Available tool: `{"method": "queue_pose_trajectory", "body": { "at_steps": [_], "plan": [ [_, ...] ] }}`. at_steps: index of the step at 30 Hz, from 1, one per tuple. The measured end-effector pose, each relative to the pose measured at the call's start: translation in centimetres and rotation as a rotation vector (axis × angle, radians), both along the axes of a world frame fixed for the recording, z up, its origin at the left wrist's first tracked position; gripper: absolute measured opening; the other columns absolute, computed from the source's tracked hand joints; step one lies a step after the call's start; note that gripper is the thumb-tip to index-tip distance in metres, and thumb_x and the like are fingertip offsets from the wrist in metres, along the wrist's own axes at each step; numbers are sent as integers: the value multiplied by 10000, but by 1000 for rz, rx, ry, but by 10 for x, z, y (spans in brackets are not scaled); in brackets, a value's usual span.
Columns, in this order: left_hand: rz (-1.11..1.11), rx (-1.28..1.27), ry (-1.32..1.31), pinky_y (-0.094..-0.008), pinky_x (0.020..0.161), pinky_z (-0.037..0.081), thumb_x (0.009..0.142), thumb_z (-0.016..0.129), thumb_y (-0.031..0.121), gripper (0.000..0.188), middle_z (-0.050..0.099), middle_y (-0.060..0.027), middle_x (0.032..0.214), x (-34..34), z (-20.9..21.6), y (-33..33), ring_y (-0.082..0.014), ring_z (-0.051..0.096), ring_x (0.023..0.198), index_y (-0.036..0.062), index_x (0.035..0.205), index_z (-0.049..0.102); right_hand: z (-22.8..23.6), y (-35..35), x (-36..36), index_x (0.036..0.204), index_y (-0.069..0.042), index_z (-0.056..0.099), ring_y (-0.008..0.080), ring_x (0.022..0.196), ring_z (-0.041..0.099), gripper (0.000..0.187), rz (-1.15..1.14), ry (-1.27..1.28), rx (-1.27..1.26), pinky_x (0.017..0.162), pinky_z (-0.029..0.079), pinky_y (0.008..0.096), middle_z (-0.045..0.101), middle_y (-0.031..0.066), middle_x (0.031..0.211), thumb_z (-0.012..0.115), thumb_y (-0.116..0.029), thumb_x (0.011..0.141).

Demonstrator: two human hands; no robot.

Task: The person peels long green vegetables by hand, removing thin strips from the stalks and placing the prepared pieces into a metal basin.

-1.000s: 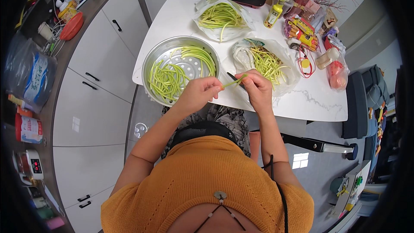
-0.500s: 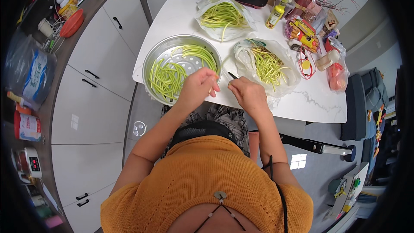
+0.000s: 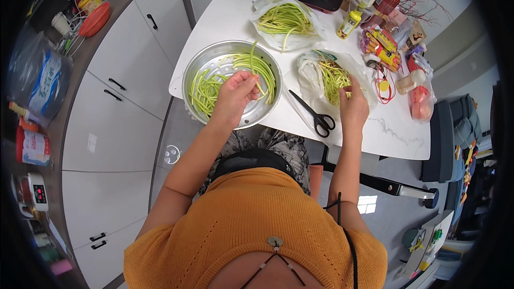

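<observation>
My left hand [image 3: 235, 93] is closed on a garlic scape [image 3: 252, 56], which stands up from the fingers over the round metal steamer pan [image 3: 186, 86]. Inside the pan, green garlic scapes [image 3: 206, 90] lie in two heaps on its perforated bottom. At the right, my right hand [image 3: 355, 104] reaches to the edge of a white plastic bag [image 3: 307, 72] holding scapes with brownish ends [image 3: 333, 76]; thumb and forefinger look apart beside them. Black-handled scissors [image 3: 321, 123] lie on the table between the pan and my right hand.
Behind the pan is another bag of scapes [image 3: 284, 20] on the white table [image 3: 206, 24]. A yellow bottle [image 3: 349, 24], packaged sausages [image 3: 383, 48], a red cord [image 3: 384, 88] and a bag of round pink items [image 3: 421, 101] crowd the right. White cabinets [image 3: 115, 134] line the left.
My right hand has let go of the scissors, which now lie on the table, and has moved right to the bag. My left hand now holds a scape upright over the pan.
</observation>
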State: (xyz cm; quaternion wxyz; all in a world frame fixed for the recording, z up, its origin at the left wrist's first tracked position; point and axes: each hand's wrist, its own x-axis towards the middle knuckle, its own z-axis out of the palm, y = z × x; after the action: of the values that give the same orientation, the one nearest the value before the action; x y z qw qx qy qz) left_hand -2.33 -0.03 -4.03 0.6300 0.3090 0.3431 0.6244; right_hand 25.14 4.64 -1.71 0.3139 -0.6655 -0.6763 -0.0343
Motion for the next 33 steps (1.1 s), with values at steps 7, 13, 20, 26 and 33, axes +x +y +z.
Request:
{"method": "queue_pose_trajectory", "body": {
  "at_steps": [7, 13, 20, 26, 33],
  "plan": [
    [170, 90, 383, -227, 642, 431, 847, 592, 113, 69, 577, -10, 765, -14, 10, 6, -88, 530, 688, 45, 862, 592, -8, -3, -1, 1093, -113, 592, 260, 683, 605, 312, 69, 83, -72, 641, 470, 371, 642, 67, 859, 639, -159, 789],
    [147, 431, 1556, -317, 701, 458, 729, 622, 25, 79, 609, -86, 853, -65, 22, 9, -238, 567, 799, 14, 806, 612, -18, -6, -4, 1081, -101, 615, 200, 590, 562, 298, 157, 129, -87, 617, 464, 322, 648, 78, 845, 636, -148, 787],
    [-129, 408, 1956, -359, 767, 479, 710, 577, 1, 132, 617, -83, 859, -90, 9, 22, -270, 574, 867, 84, 785, 647, -19, -8, -9, 1052, -86, 617, 242, 628, 578, 272, 208, 194, -139, 620, 461, 344, 639, 91, 831, 631, -157, 790],
    [-66, 478, 1982, -364, 797, 471, 696, 574, -20, 210, 611, -89, 884, -50, 2, 34, -266, 577, 913, 72, 869, 649, -20, -9, -8, 1031, -75, 629, 240, 620, 577, 252, 221, 213, -156, 614, 460, 342, 642, 97, 830, 627, -156, 792],
    [-184, 675, 2016, -374, 782, 475, 719, 535, 33, 184, 576, -108, 873, -14, -10, 64, -269, 574, 912, 66, 877, 624, -19, -13, -12, 1007, -81, 643, 230, 626, 582, 232, 237, 236, -194, 618, 462, 332, 646, 91, 827, 626, -170, 793]
  ]
}}
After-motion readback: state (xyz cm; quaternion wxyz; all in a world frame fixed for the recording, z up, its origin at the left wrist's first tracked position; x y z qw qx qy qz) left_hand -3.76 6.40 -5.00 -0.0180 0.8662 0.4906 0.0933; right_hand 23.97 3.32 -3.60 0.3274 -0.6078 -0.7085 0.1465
